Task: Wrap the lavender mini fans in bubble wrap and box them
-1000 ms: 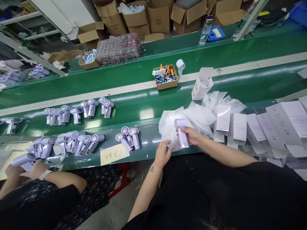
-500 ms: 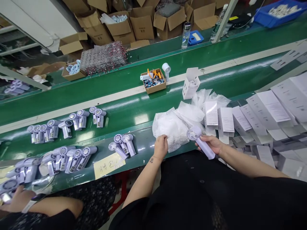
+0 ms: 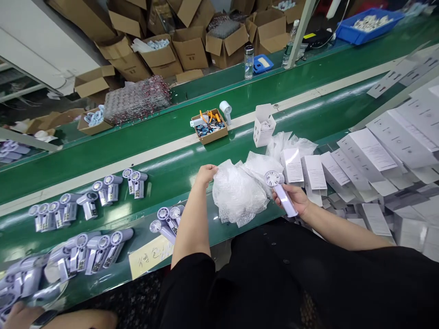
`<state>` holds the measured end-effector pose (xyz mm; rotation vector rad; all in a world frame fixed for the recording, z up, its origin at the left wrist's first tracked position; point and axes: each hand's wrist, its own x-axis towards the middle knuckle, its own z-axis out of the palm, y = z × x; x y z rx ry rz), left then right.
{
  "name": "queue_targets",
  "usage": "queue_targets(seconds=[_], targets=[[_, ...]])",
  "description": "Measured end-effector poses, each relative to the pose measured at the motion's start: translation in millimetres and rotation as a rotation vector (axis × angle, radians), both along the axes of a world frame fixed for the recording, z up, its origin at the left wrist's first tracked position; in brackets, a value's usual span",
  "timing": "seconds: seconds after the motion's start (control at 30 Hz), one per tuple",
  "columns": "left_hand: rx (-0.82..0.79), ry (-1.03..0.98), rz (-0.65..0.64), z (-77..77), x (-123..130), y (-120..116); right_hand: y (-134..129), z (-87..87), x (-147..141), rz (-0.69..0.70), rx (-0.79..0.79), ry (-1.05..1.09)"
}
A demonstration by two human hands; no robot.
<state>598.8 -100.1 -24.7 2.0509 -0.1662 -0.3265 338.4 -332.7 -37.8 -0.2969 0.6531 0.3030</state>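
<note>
My right hand (image 3: 295, 199) is closed around the handle of a lilac handheld fan (image 3: 287, 203), whose round head tilts up to the left. My left hand (image 3: 206, 174) is pinched at the upper left corner of a bubble-wrap bag (image 3: 236, 196), the front one of a loose pile. The fan head is just right of this pile, over its edge. Three more lilac fans (image 3: 160, 228) lie left of my left forearm, partly covered by it. Beside them is a yellow paper note (image 3: 147, 258) with handwriting.
White printed boxes (image 3: 315, 176) crowd the right side. Rows of lilac fans (image 3: 82, 249) lie on the green belt at left, near a co-worker's hand (image 3: 24, 315). Behind the bags stand an open white box (image 3: 264, 130) and a small carton of parts and orange-handled pliers (image 3: 211, 132).
My left hand has moved up and left, from the front of the bubble-wrap pile to its upper left corner. The fan stays in my right hand. The view has shifted slightly.
</note>
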Motion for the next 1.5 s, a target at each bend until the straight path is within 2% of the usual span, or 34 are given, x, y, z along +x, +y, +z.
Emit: queue_targets(seconds=[0.07,0.17,0.27,0.33,0.4,0.5,0.6,0.73,0.8,0.87,0.9,0.97,1.03,1.1,1.17,1.23,1.3,1.37,1.5], targets=[[0.127,-0.085,-0.005,-8.2,-0.1,-6.5,4.4,-6.6,1.4,0.010,-0.031,0.045],[0.248,-0.227,-0.111,-27.4,-35.9,-18.2,6.8,-20.8,-1.4,-0.001,-0.096,0.077],[0.326,-0.295,-0.342,-56.3,-90.1,-36.9,5.5,-33.8,-6.3,-0.032,-0.146,0.087],[0.569,-0.348,-0.517,-75.3,-116.6,-49.1,3.7,-38.6,-8.8,-0.038,-0.166,0.103],[0.734,-0.365,-0.622,-88.6,-128.2,-56.5,2.1,-39.3,-10.1,-0.018,-0.174,0.113],[0.759,-0.362,-0.663,-94.9,-126.3,-56.1,1.6,-34.5,-8.7,0.059,-0.167,0.074],[0.754,-0.378,-0.680,-93.1,-121.4,-49.5,3.6,-28.6,-3.0,0.141,-0.154,-0.026],[0.732,-0.367,-0.696,-90.5,-123.3,-46.0,3.3,-27.7,2.9,0.149,-0.152,-0.071],[0.724,-0.370,-0.663,-85.7,-125.9,-47.9,1.3,-29.1,2.7,0.144,-0.149,-0.077],[0.672,-0.386,-0.567,-75.9,-129.7,-51.0,0.6,-28.9,2.2,0.161,-0.142,-0.113],[0.589,-0.376,-0.503,-69.6,-132.3,-52.4,1.4,-27.7,2.6,0.182,-0.136,-0.146],[0.299,-0.275,-0.411,-56.5,-139.7,-53.9,5.5,-23.1,5.7,0.238,-0.121,-0.234],[-0.038,-0.069,-0.375,-45.9,-149.2,-53.2,11.3,-16.3,11.3,0.290,-0.123,-0.316],[-0.250,0.144,-0.316,-39.8,-158.6,-51.4,16.1,-8.8,16.6,0.320,-0.169,-0.347],[-0.341,0.259,-0.149,-37.2,-165.4,-50.6,18.9,-2.2,18.3,0.342,-0.256,-0.314],[-0.361,0.262,0.020,-35.2,-168.2,-51.9,20.7,2.3,15.5,0.374,-0.365,-0.252],[-0.357,0.224,0.105,-31.1,-167.9,-53.5,23.3,4.5,9.7,0.414,-0.456,-0.189],[-0.326,0.119,0.065,-24.3,-167.4,-52.0,26.5,5.7,3.8,0.420,-0.489,-0.140],[-0.206,-0.232,-0.199,-8.1,-173.6,-33.8,29.7,10.6,-2.8,0.333,-0.452,-0.106]])
